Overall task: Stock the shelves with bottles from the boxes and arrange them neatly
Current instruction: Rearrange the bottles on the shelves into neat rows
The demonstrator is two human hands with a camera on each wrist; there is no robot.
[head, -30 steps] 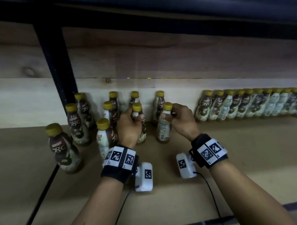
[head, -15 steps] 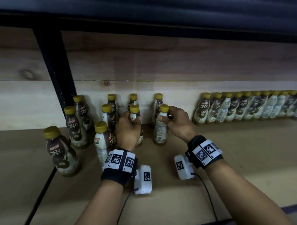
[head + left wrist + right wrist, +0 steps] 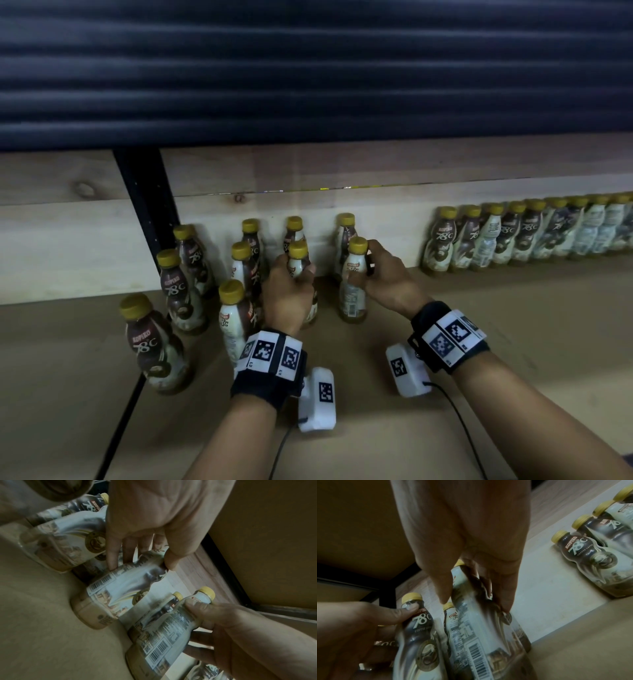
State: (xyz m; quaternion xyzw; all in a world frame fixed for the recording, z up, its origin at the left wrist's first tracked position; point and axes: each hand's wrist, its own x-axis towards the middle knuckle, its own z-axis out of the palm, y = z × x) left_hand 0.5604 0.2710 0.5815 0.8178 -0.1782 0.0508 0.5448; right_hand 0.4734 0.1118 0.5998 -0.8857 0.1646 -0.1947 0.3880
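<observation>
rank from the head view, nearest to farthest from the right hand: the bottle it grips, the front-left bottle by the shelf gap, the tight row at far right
1. Bottle it grips, in the right hand.
2. Tight row, along the back wall, right.
3. Front-left bottle, far left.

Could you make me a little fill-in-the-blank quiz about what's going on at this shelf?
1. Each of the two hands grips one ____.
2. The caps on the bottles are ____ in colour.
3. The tidy row of bottles stands against the back board on the person's ____ side.
4. Both wrists wear a black ____ with square markers.

Missing words: bottle; yellow; right; band
</observation>
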